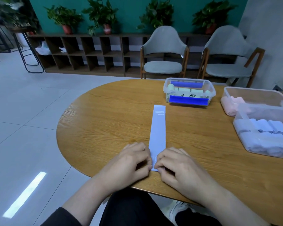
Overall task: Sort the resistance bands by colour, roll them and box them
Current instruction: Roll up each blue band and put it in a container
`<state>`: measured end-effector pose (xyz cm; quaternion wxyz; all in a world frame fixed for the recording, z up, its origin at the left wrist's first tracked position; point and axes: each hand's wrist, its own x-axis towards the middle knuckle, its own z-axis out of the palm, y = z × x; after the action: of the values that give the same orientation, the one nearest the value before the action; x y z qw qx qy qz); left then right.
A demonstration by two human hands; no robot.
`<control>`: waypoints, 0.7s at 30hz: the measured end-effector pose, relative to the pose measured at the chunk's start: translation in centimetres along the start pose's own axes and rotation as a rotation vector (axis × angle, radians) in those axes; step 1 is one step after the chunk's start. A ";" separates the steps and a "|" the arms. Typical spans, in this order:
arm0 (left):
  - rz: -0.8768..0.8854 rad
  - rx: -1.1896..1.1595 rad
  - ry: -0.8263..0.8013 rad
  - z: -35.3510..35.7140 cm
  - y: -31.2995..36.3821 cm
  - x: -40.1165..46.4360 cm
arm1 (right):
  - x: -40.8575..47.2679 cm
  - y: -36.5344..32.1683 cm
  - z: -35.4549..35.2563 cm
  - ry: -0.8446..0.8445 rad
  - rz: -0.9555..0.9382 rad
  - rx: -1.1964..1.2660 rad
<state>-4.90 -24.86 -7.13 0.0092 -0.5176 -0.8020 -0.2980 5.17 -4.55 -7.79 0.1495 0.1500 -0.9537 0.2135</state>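
Where both hands pinch it, pale-blue band (158,128) lies flat.

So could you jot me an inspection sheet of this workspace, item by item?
Surface: rounded wooden table, grain showing.
Job's things: pale blue band lies flat, lengthwise away from the person; clear box of pale blue rolls at right; clear box with pink rolls behind it; clear box with blue clips holding cream rolls, farther back.
Clutter: nothing seen.
Hands: left hand and right hand both pinch the band's near end, fingers curled.
Cables: nothing seen.
Surroundings: two grey chairs, a low wooden shelf with potted plants on top, teal wall, tiled floor.
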 end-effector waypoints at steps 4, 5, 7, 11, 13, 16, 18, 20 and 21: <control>0.009 0.081 0.020 0.2 -0.2 -0.2 | 0.0 0.1 -0.1 0.020 -0.005 -0.008; 0.008 0.090 0.022 0.2 -0.2 -0.1 | 0.0 0.1 -0.1 0.023 -0.009 -0.015; 0.011 0.092 0.021 0.2 -0.2 -0.1 | 0.2 0.3 0.1 0.016 -0.020 -0.014; 0.009 0.103 0.031 0.1 -0.3 -0.1 | 0.6 0.6 0.0 -0.011 0.035 0.041; -0.002 0.097 0.037 0.2 -0.3 -0.1 | 0.6 0.5 -0.1 -0.011 0.054 0.064; -0.043 0.052 0.057 0.3 -0.4 0.0 | 0.4 0.2 0.1 0.005 0.073 0.048; -0.081 0.018 0.073 0.4 -0.6 0.2 | 0.3 0.3 0.3 0.032 0.097 0.027; -0.087 0.010 0.081 0.4 -0.8 0.2 | 0.3 0.3 0.4 0.036 0.105 0.022; -0.083 0.018 0.082 0.4 -0.8 0.2 | 0.3 0.2 0.4 0.036 0.105 0.024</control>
<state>-5.48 -24.72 -7.80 0.0345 -0.4710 -0.8244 -0.3120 4.75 -4.59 -8.09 0.1532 0.0976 -0.9548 0.2352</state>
